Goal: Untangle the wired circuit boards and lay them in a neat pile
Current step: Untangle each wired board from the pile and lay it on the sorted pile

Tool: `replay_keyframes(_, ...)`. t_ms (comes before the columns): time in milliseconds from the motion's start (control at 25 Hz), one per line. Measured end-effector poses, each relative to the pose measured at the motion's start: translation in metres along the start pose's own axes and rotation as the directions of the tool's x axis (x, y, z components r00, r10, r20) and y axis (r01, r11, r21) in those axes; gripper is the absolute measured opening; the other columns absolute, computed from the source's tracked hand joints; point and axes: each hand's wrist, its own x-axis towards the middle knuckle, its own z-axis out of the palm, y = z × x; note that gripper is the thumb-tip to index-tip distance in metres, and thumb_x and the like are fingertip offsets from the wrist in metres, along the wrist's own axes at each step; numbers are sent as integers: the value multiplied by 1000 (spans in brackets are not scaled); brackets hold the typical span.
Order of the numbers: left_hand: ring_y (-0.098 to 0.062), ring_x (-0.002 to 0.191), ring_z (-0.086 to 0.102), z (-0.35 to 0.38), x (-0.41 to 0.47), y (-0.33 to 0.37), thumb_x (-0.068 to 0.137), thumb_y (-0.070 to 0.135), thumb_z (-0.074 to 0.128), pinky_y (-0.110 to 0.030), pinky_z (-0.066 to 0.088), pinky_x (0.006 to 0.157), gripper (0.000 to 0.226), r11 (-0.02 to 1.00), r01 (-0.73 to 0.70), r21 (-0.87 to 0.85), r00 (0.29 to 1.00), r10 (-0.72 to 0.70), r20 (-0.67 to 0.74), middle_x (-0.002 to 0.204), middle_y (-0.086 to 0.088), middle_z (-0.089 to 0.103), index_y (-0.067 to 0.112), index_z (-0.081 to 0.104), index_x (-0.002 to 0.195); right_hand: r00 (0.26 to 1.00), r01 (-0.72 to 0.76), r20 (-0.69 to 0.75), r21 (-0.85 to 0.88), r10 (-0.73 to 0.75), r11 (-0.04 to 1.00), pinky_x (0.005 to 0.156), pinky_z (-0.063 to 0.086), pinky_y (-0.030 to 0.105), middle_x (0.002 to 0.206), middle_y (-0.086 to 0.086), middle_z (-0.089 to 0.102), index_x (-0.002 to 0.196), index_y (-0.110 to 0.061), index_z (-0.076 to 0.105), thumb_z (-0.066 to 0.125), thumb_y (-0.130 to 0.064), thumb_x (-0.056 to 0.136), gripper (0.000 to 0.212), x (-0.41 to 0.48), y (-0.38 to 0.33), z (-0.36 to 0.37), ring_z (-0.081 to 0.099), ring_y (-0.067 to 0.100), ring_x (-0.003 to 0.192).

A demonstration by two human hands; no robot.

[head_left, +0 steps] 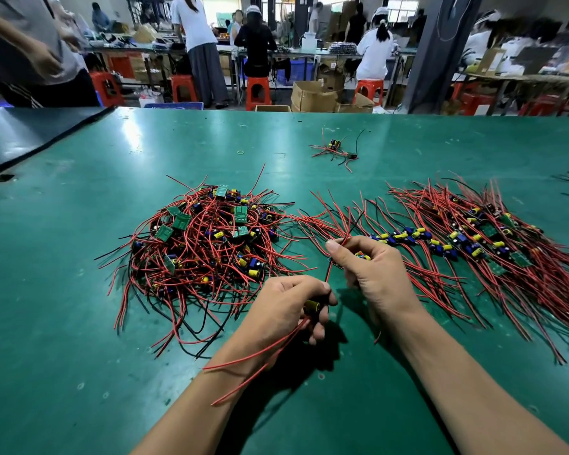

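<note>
My left grip [289, 307] is curled round a board [312, 307], whose red wires trail back over my wrist. My right grip [372, 274] holds a second board [362, 256], thumb and finger pinching its wires. Both hang over the green worktop [79, 323], between the tangled heap [207, 238] on the left and the laid-out pile [473, 244] on the right. A small clump [335, 149] lies well apart, farther back.

A glossy green mat-covered worktable [408, 142] fills the near scene, with a small yellowish rubber band [241, 152] lying on it toward the far side. A darker blue-grey tabletop [30, 133] abuts it at far left, where a person in a grey shirt [23, 50] stands. Farther off, workers in white and black tops [375, 47] sit on red plastic stools [258, 90]. Open brown cardboard boxes [312, 96] sit on the floor, left of a dark grey pillar [431, 54].
</note>
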Motion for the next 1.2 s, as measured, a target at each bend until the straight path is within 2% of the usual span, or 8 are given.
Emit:
replay_keyframes(160,-15,35,47,2,-2,0,92,10,54,-17,37,36,29,999,16,50,998,-19,58,51,-8,54,9,66,65,980,125,-154,-10,-125,992,45,32,9,48,-15,51,73,-15,70,79,-24,82,15,8,0,-6,40,-1,42)
replay_keyframes(360,-17,36,47,5,-5,2,92,8,54,-18,38,37,28,996,-2,88,997,-5,76,51,-9,54,5,64,66,971,113,-226,117,-84,987,42,28,15,51,-14,49,75,-16,63,74,-17,88,17,7,-8,-3,32,1,40)
replay_keyframes(560,-17,38,49,7,-8,2,93,9,55,-20,37,40,30,989,-16,149,996,3,86,53,-9,56,9,67,65,962,-222,7,603,272,766,34,24,15,53,-6,40,71,-12,60,58,-22,97,28,4,-26,-4,28,3,34)
replay_keyframes(680,-17,37,49,7,-7,1,93,8,56,-20,36,40,26,990,-32,137,998,24,62,52,-9,57,5,67,70,927,-342,157,729,342,593,35,25,14,54,-5,39,64,-13,63,59,-25,94,33,3,-30,-6,31,3,34)
replay_keyframes(800,-16,36,49,6,-5,0,93,9,56,-19,36,38,26,993,-42,106,999,40,19,51,-9,56,5,67,69,938,-339,173,633,300,696,35,25,13,59,-6,40,74,-12,67,65,-31,86,22,3,-27,-6,31,2,36)
replay_keyframes(920,-15,34,47,3,-2,1,94,12,55,-17,36,36,30,1000,-29,12,999,29,-27,50,-7,53,7,67,67,930,-309,293,306,220,901,40,26,15,64,-6,45,99,-7,69,73,-31,78,32,-3,-18,-6,34,3,43)
replay_keyframes(1080,-14,33,44,-3,2,2,90,23,56,-17,34,33,32,994,57,-95,998,-60,-33,48,-3,49,14,69,62,799,-433,519,145,304,890,55,51,26,71,6,64,103,-10,75,85,-25,73,35,-10,-10,-2,58,15,55)
replay_keyframes(1200,-14,35,43,-7,5,-1,89,27,56,-18,32,34,33,995,68,-71,998,-69,-6,49,-2,47,17,67,60,860,-333,437,87,265,939,51,36,25,62,6,57,91,-14,78,88,-35,69,32,-8,-7,0,46,17,54)
